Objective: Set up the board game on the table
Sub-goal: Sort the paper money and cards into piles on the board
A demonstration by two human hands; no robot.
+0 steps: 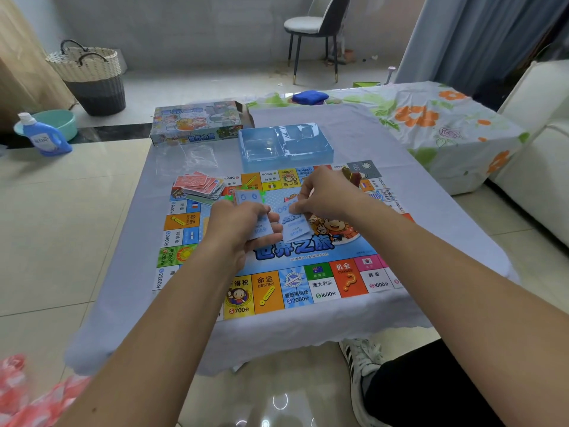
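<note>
Board (277,263): flat on table (354,140), centre. Left hand (243,223): fingers curled round blue notes (261,231) above board. Right hand (323,195): fingertips pinching one note (295,229). Red cards (200,183): board's far-left corner. Tray (284,143), box (197,123): far side.
</note>
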